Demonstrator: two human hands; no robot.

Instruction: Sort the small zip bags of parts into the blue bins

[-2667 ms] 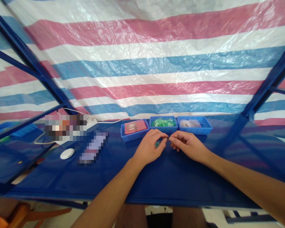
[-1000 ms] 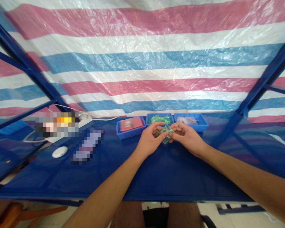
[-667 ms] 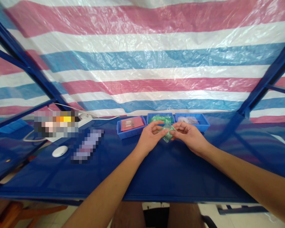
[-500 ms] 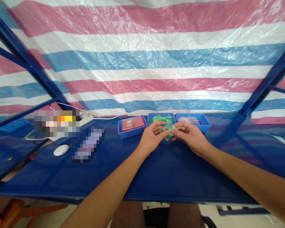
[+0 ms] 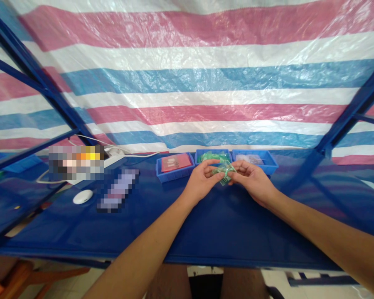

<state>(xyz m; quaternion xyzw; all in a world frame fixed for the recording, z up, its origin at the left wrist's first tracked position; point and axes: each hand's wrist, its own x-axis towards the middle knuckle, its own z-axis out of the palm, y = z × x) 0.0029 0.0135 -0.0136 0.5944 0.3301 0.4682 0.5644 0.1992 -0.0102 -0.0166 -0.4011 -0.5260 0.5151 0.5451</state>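
Mostly hidden by your left hand (image 5: 202, 179) seconds ago, the small, translucent green plastic packet (image 5: 225, 169) now shows, pinched between its fingers and your right hand's (image 5: 251, 178), so both control it.

Three blue trays (image 5: 176, 175) stand in a row along the far edge of the bench (image 5: 237, 228). Two hands — one left hand (image 5: 202, 180), one right hand (image 5: 249, 179) — hold one clear packet (image 5: 225, 174) on the trays' near side. Toward the bench's left edge lie one white rounded object (image 5: 82, 197) and one pixelated purple item (image 5: 120, 189). The green pieces (image 5: 210, 156) in the middle tray overlap too much to count.
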